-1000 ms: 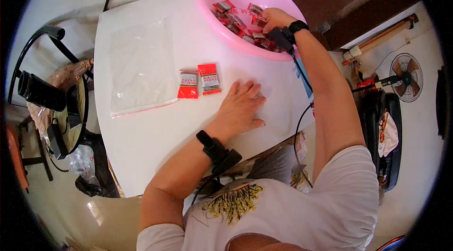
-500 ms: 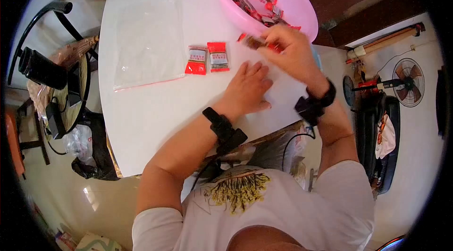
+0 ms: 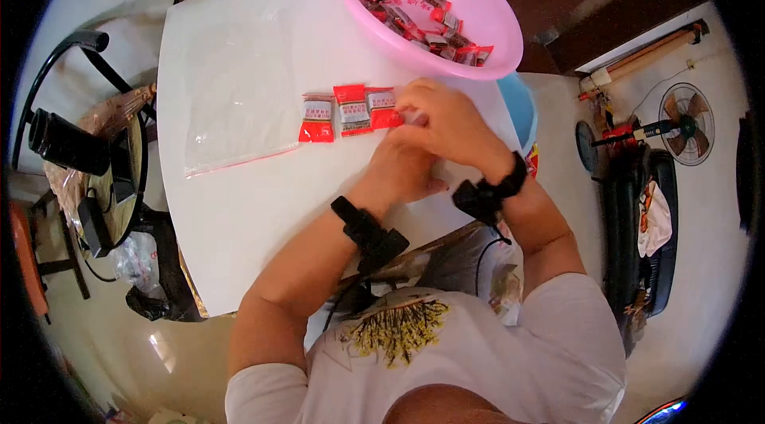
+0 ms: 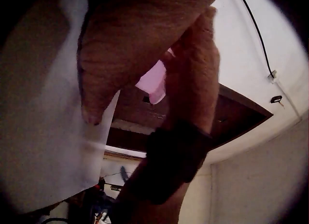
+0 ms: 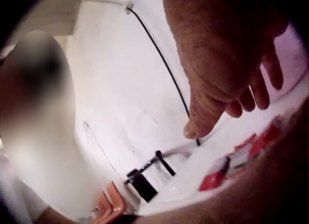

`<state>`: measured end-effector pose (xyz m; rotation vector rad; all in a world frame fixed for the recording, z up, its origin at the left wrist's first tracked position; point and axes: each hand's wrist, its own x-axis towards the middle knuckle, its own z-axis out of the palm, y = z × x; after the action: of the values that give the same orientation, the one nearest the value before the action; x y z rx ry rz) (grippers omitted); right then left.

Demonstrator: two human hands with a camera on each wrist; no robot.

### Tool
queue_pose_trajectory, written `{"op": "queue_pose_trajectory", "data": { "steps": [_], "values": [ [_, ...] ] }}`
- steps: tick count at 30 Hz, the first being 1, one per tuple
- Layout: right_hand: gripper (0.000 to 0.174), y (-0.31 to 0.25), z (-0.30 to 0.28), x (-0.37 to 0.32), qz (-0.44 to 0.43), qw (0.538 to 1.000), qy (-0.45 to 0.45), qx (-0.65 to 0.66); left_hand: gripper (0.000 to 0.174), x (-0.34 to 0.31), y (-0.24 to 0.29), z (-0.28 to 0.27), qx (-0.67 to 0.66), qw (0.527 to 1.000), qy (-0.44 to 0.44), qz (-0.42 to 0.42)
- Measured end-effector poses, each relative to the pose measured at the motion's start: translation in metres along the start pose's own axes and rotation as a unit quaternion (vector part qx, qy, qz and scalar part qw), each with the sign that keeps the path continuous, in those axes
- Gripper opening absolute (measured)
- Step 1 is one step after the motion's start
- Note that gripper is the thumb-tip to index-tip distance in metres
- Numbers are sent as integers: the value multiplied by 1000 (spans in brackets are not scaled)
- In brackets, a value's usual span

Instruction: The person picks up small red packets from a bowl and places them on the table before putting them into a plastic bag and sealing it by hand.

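Three small red-and-white printed packets lie side by side on the white table: a left one (image 3: 317,119), a middle one (image 3: 352,109) and a right one (image 3: 382,107). My right hand (image 3: 454,119) hovers at the right packet's edge, partly covering it. In the right wrist view its fingers (image 5: 259,91) hang loosely apart from the thumb, with no packet between them. My left hand (image 3: 401,167) rests on the table below the packets, its fingers hidden behind the right hand. In the left wrist view its thumb (image 4: 96,108) extends downward.
A pink basin (image 3: 430,64) with several similar packets (image 3: 398,19) stands at the table's far right. Left of the row lies a clear plastic bag (image 3: 235,97). Part of a blue basin (image 3: 519,109) shows beyond the right edge. A black-framed chair (image 3: 88,41) stands at left.
My right hand came out of the pink basin with a packet and moved toward me. That packet now lies right of the other two. My left hand has stayed on the table.
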<state>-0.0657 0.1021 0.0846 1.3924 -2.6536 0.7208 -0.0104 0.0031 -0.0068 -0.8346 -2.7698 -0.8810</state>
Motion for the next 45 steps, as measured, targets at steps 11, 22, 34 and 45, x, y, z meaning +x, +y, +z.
{"op": "queue_pose_trajectory", "data": {
  "steps": [11, 22, 34, 45],
  "values": [
    [37, 161, -64, 88, 115, 985, -94, -85, 66, -1, -2, -1, 8, 1000, 5, 14],
    [28, 178, -27, 106, 235, 928, -256, -136, 64, -6, -4, -4, -48, 998, 29, 23],
    [30, 25, -67, 44, 108, 993, 40, -9, 49, 0, -4, 18, -44, 992, 32, 114],
    [26, 10, 0, -1, 197, 979, -38, 27, 44, -3, -1, 14, -30, 997, 40, 64]
  ]
}}
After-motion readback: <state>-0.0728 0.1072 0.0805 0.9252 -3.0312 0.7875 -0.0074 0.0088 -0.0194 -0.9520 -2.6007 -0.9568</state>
